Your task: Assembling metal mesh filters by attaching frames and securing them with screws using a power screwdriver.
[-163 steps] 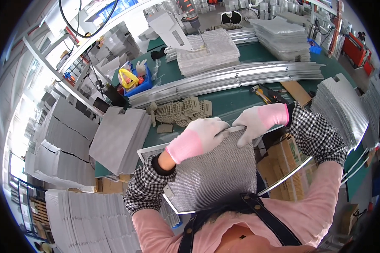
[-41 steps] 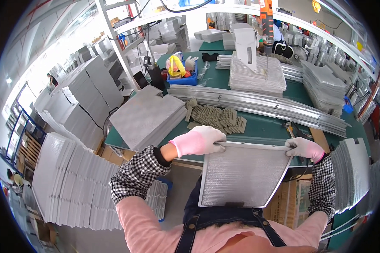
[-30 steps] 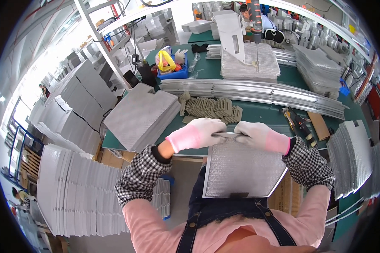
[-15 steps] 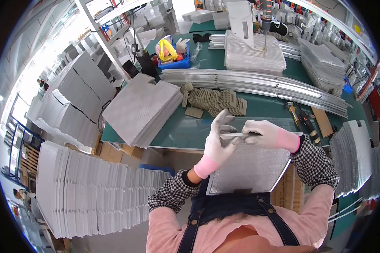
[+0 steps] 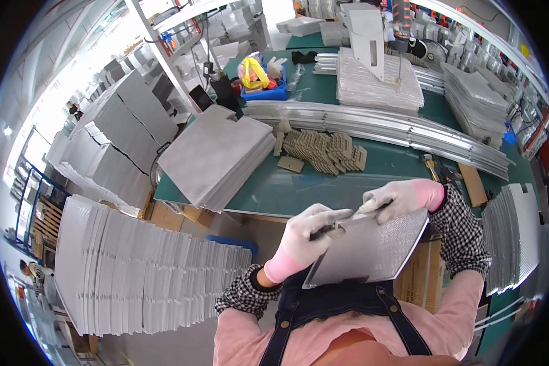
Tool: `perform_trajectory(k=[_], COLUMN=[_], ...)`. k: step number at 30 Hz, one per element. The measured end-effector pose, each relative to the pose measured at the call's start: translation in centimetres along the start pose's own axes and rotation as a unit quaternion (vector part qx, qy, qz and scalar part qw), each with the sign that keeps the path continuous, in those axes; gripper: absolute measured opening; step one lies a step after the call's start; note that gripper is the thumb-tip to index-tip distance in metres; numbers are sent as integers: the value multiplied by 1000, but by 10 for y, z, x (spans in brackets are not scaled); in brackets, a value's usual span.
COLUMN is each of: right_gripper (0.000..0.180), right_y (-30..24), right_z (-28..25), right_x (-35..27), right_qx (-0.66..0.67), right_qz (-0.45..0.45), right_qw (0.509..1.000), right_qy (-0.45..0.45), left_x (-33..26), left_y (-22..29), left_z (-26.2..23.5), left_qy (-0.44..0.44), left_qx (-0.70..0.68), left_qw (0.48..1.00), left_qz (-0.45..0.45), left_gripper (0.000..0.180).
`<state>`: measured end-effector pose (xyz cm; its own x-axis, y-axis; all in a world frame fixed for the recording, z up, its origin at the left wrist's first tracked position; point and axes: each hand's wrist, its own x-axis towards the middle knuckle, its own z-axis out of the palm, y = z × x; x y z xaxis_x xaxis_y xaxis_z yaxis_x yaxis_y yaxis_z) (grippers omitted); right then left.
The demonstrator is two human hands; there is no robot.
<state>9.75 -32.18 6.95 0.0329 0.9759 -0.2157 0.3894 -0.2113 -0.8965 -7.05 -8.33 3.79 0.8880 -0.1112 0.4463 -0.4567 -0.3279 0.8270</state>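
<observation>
fingers of both my gloved hands, left [image 5: 304,239] and right [image 5: 398,199], pinch the upper edge of the flat silver mesh panel [image 5: 372,253], which hangs below them, its top edge running left-right against my chest.

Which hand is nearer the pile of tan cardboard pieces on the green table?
Right. The right hand is just below the cardboard pieces; the left hand is lower, farther away.
</observation>
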Motion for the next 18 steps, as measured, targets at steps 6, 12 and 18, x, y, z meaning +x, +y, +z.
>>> perform_trajectory(k=[6,12,18], right_gripper=[47,43,46], right_y=[-29,2,10], right_z=[6,7,22], right_x=[22,39,85], right_qx=[-94,-244,-428], right_qz=[59,24,11], right_qw=[992,954,857], right_qy=[58,170,287], left_x=[3,14,13], left_y=[-9,-28,-72], left_z=[-14,-12,-11], left_qy=[25,107,191], left_qx=[9,-25,173], left_qw=[996,970,965], left_qz=[-83,-215,-51], left_gripper=[25,23,31])
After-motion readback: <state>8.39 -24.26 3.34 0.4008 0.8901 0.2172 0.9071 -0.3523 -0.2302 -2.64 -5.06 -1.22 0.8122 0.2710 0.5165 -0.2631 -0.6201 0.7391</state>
